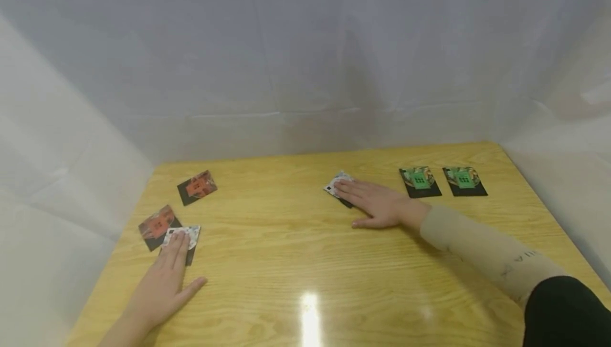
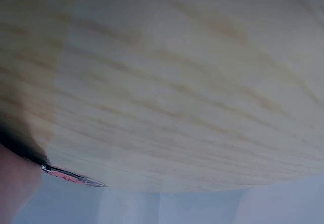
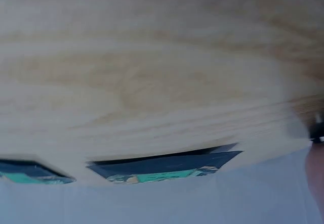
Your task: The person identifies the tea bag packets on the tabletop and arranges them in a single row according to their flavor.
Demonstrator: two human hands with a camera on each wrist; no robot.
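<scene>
Left hand (image 1: pixel 164 278): lying flat, fingers straight, pressing a pale card (image 1: pixel 183 236).
Right hand (image 1: pixel 377 204): lying flat, pressing another pale card (image 1: pixel 335 184).

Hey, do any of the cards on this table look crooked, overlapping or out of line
Yes. The two green cards sit square, side by side. The red cards lie tilted. The white card under the left hand overlaps the nearer red one. The right hand presses flat on another white card, also askew.
</scene>
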